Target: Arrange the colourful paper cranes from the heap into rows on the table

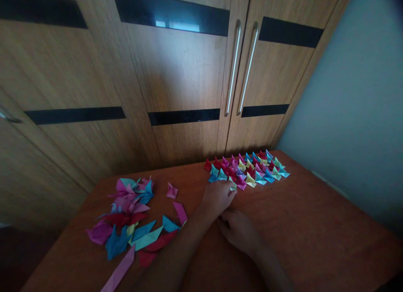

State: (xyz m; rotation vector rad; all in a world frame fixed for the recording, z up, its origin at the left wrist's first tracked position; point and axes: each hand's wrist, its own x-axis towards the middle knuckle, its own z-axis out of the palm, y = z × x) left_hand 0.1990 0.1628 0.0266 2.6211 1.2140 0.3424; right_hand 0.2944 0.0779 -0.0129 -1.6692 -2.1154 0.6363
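Note:
My left hand (pixel 219 196) reaches to the front left edge of the rows of folded paper pieces. Its fingers are closed on a pale green origami piece (pixel 233 185), partly covered by the fingertips. Just beyond stand the rows of small pointed origami pieces, among them a yellow one (pixel 251 181) and a blue one (pixel 268 176). Close below my left hand, my right hand (pixel 238 230) rests over the table with its fingers curled in. Whether anything is inside those fingers is hidden.
On the left of the brown table (pixel 302 233) lies a loose heap of folded paper (pixel 129 199) and strips, including a pink strip (pixel 121 270). A single pink origami piece (pixel 172 190) sits apart. A wooden wardrobe (pixel 176 69) stands behind, a wall (pixel 352 115) at right.

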